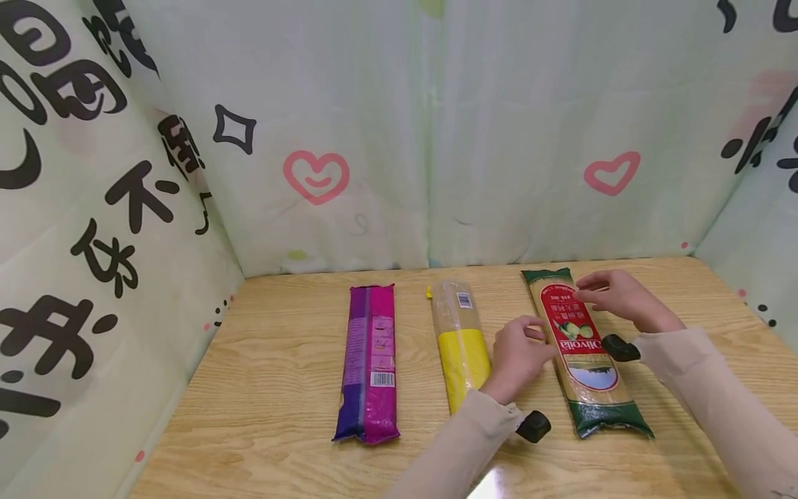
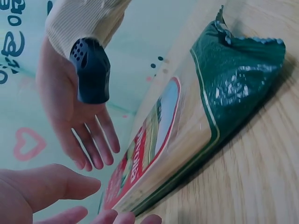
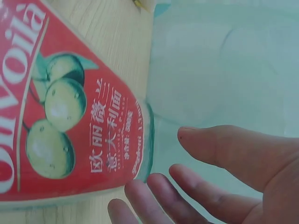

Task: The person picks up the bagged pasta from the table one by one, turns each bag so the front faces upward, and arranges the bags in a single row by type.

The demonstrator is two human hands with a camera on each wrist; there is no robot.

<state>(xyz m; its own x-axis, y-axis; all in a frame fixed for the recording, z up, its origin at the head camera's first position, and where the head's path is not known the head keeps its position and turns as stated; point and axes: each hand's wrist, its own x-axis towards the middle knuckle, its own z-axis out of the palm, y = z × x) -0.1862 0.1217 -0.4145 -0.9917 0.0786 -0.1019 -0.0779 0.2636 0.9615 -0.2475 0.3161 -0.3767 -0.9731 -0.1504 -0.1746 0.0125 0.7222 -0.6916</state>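
Note:
A bag of spaghetti (image 1: 582, 346) with green ends and a red oval label lies at the right of the table, slightly slanted. My left hand (image 1: 519, 355) is at its left edge, with fingers loosely bent and thumb tip close to the bag. Over by the upper right edge is my right hand (image 1: 625, 301), its fingertips beside the label. In the right wrist view, the fingers of that hand (image 3: 233, 186) spread near the bag's far end, not wrapped round it. The left wrist view has the bag's green crimped end (image 2: 238, 79) on the table.
Left of the left hand lies a clear and yellow packet (image 1: 461, 353), partly covered by that forearm. Farther left is a purple and magenta packet (image 1: 374, 367) with a barcode. A printed curtain (image 1: 386, 229) stands along the table's back edge and sides.

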